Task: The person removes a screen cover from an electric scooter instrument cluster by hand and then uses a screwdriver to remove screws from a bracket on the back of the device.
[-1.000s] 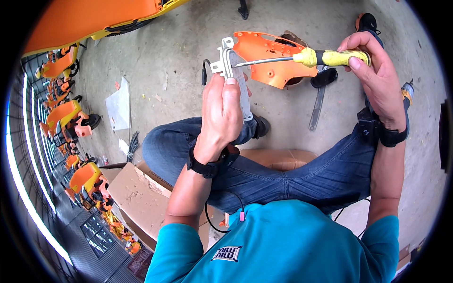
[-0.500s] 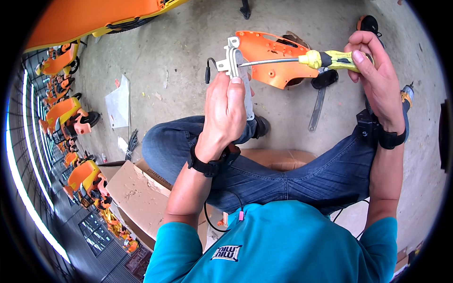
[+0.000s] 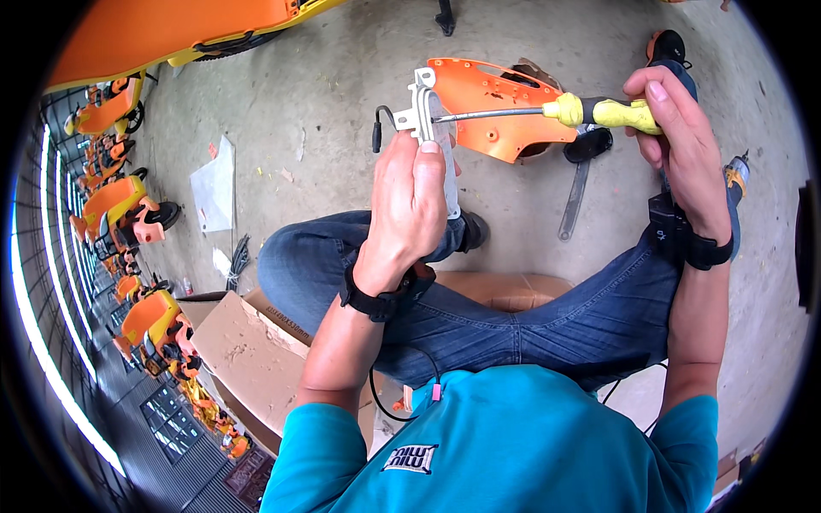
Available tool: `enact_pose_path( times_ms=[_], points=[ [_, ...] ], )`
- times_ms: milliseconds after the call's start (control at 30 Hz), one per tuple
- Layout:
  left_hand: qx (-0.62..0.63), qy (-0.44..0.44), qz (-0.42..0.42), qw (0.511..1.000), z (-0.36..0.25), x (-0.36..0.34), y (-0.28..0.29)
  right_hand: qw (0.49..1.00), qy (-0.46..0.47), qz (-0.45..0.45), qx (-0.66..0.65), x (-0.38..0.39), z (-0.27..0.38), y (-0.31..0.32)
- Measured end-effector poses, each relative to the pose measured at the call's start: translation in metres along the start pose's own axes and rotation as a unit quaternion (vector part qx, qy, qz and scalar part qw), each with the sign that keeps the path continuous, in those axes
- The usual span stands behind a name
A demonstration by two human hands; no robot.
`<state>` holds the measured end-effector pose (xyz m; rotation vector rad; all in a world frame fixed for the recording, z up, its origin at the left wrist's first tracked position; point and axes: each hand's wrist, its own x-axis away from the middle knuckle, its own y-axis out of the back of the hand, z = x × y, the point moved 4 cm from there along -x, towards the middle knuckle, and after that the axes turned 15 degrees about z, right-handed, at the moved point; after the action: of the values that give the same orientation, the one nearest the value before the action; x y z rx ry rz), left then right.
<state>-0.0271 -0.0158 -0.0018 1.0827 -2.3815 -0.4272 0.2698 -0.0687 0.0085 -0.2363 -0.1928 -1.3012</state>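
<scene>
My left hand (image 3: 405, 192) is closed around a flat white and clear lamp-like part (image 3: 425, 101) and holds it upright. A short black cable with a plug (image 3: 377, 135) hangs from its left side. My right hand (image 3: 680, 137) grips the end of the yellow and black handle of a screwdriver (image 3: 611, 114). The shaft lies nearly level, and its tip meets the right face of the white part near the top. Whether the tip sits in a screw cannot be made out. Behind the shaft, an orange plastic panel (image 3: 500, 107) with holes lies on the floor.
A flat metal strip (image 3: 571, 201) and a black piece (image 3: 590, 144) lie by the panel. A cardboard box (image 3: 252, 359) stands at my left. On the right is a power drill (image 3: 736, 171). Orange and yellow vehicles (image 3: 111, 209) line the far left; a bigger orange body (image 3: 171, 34) fills the upper left.
My right hand's fingers have shifted around the screwdriver handle, which looks turned. The left hand and the white part have stayed almost in place.
</scene>
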Motion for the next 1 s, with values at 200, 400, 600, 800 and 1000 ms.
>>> enact_pose_path(
  times_ms=[200,400,600,800,1000],
  points=[
    [0.058,-0.007,-0.022,0.998,-0.006,-0.001,0.000,0.988,0.130,-0.023,-0.074,-0.006,-0.007,-0.006],
    [-0.007,-0.003,0.005,1.000,-0.001,0.000,-0.001,0.997,-0.038,-0.063,0.020,-0.003,-0.003,-0.012],
    [0.007,0.001,-0.008,1.000,-0.002,-0.001,0.000,0.996,0.046,-0.048,-0.052,-0.008,-0.009,-0.006],
    [0.011,0.010,-0.006,1.000,-0.004,0.000,0.002,0.990,0.132,-0.024,-0.052,-0.006,-0.005,-0.003],
    [0.003,0.006,-0.006,1.000,-0.004,0.001,0.003,0.999,-0.036,-0.009,-0.021,-0.005,-0.002,-0.003]
  ],
)
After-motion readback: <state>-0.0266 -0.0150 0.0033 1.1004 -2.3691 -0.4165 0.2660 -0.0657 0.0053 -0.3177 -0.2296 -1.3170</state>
